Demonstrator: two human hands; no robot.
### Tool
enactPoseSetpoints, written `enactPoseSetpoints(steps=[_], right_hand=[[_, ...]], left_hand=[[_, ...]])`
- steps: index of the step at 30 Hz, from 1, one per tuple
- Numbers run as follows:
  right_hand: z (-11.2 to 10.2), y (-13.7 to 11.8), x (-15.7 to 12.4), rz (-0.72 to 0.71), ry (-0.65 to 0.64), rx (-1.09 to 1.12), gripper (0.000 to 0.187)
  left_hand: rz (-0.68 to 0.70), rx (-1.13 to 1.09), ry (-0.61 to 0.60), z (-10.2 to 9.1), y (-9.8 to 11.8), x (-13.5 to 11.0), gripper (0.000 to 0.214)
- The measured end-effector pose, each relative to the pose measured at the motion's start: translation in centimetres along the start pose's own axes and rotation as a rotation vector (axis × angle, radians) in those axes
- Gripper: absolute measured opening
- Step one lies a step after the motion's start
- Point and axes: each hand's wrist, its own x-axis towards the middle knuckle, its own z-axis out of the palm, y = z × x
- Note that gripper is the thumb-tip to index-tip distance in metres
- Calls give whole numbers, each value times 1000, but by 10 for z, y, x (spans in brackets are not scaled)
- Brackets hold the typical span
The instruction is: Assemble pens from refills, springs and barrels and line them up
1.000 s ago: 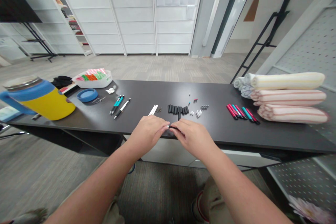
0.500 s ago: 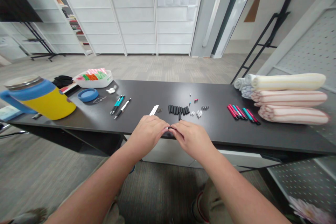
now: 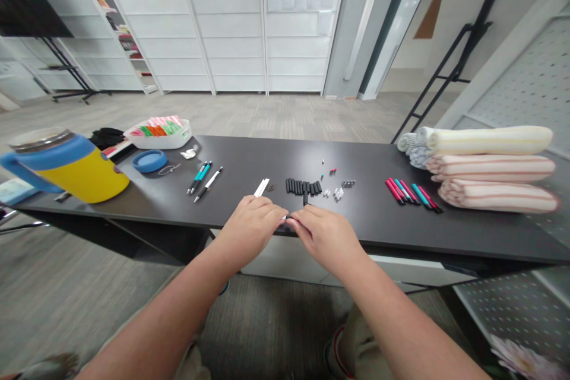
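My left hand (image 3: pixel 253 227) and my right hand (image 3: pixel 328 234) meet fingertip to fingertip over the table's front edge. Between the left fingertips is a slim white pen part, mostly hidden. A short black pen grip (image 3: pixel 289 217) bridges the gap, pinched by the right thumb and fingers. Just beyond the hands lies a row of black grips (image 3: pixel 303 186), one of them set crosswise near my right fingers. White pen barrels (image 3: pixel 262 187) lie beyond my left knuckles, beside small springs (image 3: pixel 271 187). White clips (image 3: pixel 338 193) and small metal tips (image 3: pixel 348 183) lie to the right.
On the dark table (image 3: pixel 249 154), assembled pens (image 3: pixel 203 181) lie left and coloured barrels (image 3: pixel 412 192) right. A yellow and blue mug (image 3: pixel 84 169), a blue lid (image 3: pixel 149 161) and a white tray (image 3: pixel 165 141) stand far left. Rolled towels (image 3: pixel 494 166) are stacked at right.
Both hands stay in nearly the same place, still pinching the parts end to end. A little more white shows between the fingertips.
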Motion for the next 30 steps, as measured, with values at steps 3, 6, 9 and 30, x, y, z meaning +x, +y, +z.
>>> enactPoseSetpoints(steps=[3, 6, 9, 30], right_hand=[[1, 0, 0, 2, -6, 31, 31], [1, 0, -1, -3, -13, 63, 30], [-7, 2, -1, 35, 10, 77, 34], [-4, 33, -3, 308, 13, -82, 12]], left_hand=[[7, 10, 45, 0, -1, -1, 19], [38, 43, 74, -4, 1, -1, 18], [47, 62, 90, -8, 3, -1, 18], [-78, 56, 106, 4, -6, -1, 21]])
